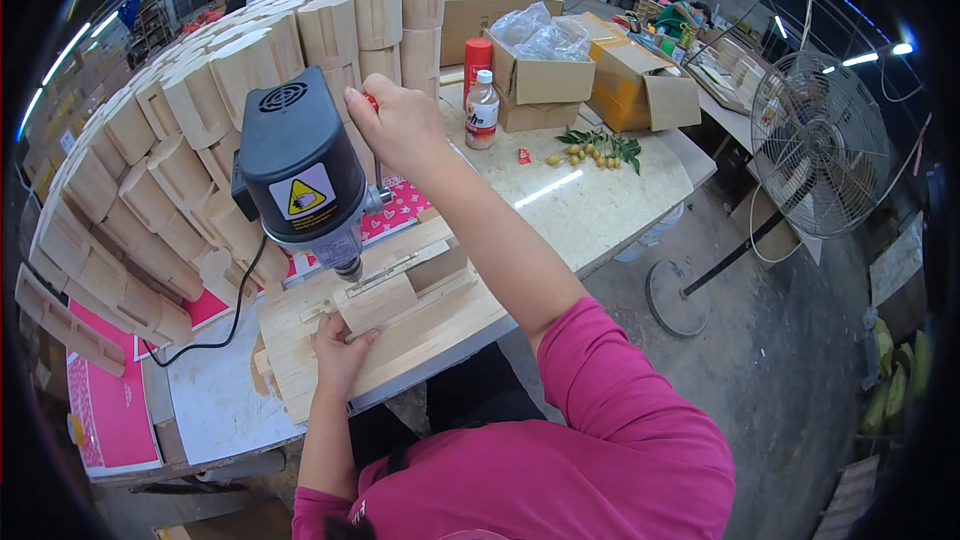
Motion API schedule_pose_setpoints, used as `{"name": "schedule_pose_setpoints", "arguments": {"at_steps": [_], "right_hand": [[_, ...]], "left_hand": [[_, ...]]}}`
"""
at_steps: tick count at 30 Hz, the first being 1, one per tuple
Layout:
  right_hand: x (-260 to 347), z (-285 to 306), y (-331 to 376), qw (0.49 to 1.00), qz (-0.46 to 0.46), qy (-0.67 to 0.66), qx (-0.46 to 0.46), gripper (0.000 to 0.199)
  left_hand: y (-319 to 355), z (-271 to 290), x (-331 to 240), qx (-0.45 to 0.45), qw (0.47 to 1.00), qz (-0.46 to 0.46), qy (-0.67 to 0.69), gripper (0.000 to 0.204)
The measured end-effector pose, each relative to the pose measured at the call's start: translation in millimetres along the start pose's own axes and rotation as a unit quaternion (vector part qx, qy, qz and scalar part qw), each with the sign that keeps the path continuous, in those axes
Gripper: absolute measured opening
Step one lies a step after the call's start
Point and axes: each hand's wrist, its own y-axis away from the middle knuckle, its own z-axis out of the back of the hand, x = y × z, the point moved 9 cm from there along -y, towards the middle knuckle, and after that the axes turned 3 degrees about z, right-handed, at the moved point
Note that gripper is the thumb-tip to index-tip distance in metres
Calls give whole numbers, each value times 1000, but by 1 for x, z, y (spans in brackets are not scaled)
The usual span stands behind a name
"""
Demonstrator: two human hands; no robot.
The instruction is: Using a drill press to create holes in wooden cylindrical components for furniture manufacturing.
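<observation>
A black benchtop drill press [300,155] with a yellow warning label stands on the table before me. My right hand [408,130] is raised beside its head, closed around the feed lever, whose red knob [371,100] shows at the thumb. Below the drill chuck [349,268] lies a pale wooden piece [380,303] with a curved end, resting on a wooden board [300,375]. My left hand [338,350] grips the near left end of that piece, thumb toward me. The chuck hangs over the piece's far edge; whether the bit touches the wood cannot be made out.
Stacked wooden pieces [190,180] rise high behind and left of the drill press. A black cord [235,315] loops over the table. Right of the press stand a bottle [481,112], a red can [477,62], fruit with leaves [600,152] and cardboard boxes [545,80]. A large fan [820,145] stands farther right.
</observation>
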Motion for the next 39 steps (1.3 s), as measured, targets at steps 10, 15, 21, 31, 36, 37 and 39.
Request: {"name": "schedule_pose_setpoints", "arguments": {"at_steps": [10, 15, 21, 31, 36, 37, 39], "right_hand": [[-83, -39, 126, 925, -98, -81, 359, 55], [-87, -36, 208, 904, -65, -51, 420, 45], [-93, 6, 247, 827, -356, -240, 363, 30], [-24, 6, 235, 850, -252, -348, 304, 21], [-26, 11, 237, 841, -260, -371, 296, 22], [-28, 13, 240, 849, -245, -361, 298, 23], [-31, 17, 240, 858, -229, -350, 299, 26]], "left_hand": [[1, 5, 4, -1, 1000, 11, -4, 29], [26, 33, -23, 20, 1000, -12, -16, 26], [63, 117, -43, 18, 997, 7, 72, 20], [104, 161, -31, -156, 941, 247, 172, 30], [106, 143, -18, -119, 935, 271, 196, 30], [105, 140, -19, -117, 935, 271, 197, 30], [103, 131, -24, -119, 926, 281, 222, 30]]}}
